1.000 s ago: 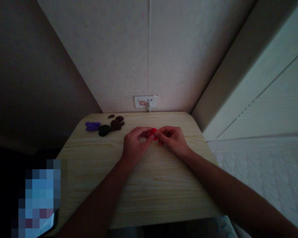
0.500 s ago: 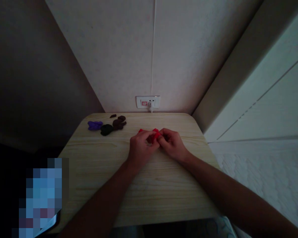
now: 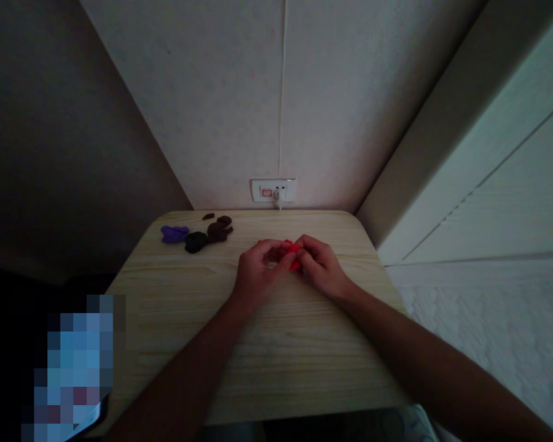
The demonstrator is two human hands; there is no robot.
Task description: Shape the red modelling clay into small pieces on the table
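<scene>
Because the red lump looks like modelling clay, it is probably light, soft and easy to dent, so a gentle hold at its edges should suit it. It is in front of the wall socket, slightly to the socket's right, between the left hand and the right hand, which both pinch it and almost meet. Whether the lump also touches the tabletop, one cannot tell.

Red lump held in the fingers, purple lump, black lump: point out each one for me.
Red lump (image 3: 294,248), head view, on its exposed upper part.
Purple lump (image 3: 174,234), head view, on the middle of its top.
Black lump (image 3: 196,242), head view, on its middle.
</scene>
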